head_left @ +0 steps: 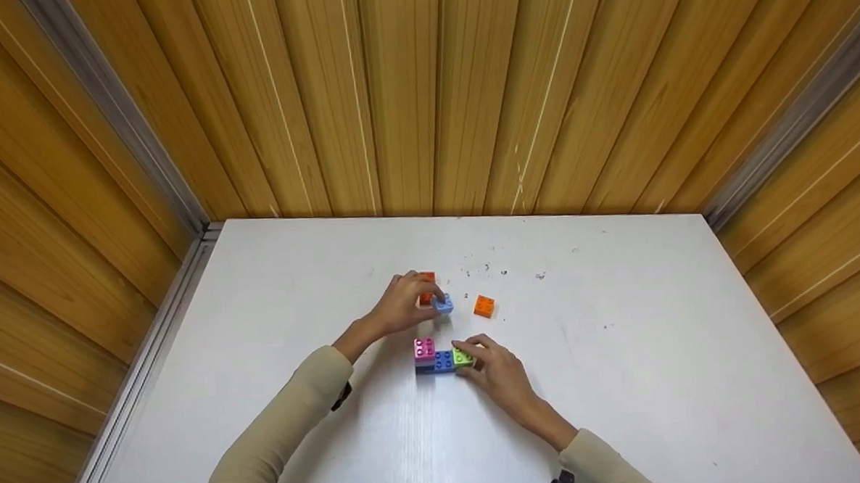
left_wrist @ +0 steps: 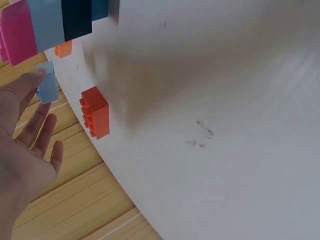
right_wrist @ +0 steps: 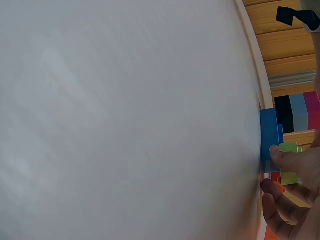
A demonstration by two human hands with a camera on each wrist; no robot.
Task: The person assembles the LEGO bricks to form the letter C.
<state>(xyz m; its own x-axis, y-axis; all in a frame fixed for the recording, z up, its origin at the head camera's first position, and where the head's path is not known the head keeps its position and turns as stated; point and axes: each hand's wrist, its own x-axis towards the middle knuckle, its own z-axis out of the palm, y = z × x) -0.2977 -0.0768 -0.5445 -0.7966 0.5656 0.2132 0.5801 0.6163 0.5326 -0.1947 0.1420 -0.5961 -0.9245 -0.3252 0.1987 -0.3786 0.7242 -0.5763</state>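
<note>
My left hand [head_left: 402, 304] pinches a light blue brick [head_left: 444, 305] between thumb and fingers; in the left wrist view this brick [left_wrist: 48, 86] appears off the table. Beside that hand stands a red brick [left_wrist: 96, 113], partly covered by the fingers in the head view. Nearer me is a built piece: a long blue brick [right_wrist: 269, 132] carries a stack of dark [right_wrist: 284, 114], light blue [right_wrist: 299, 112] and pink [head_left: 424, 348] bricks at its left end. A light green brick [head_left: 462, 357] sits at its right end, gripped by my right hand [head_left: 505, 376].
A loose orange brick [head_left: 484, 306] lies right of the left hand. The white table [head_left: 625, 378] has dark specks near its back. Wood-patterned walls [head_left: 409, 97] enclose its back and sides, with metal posts [head_left: 127, 109] at the corners.
</note>
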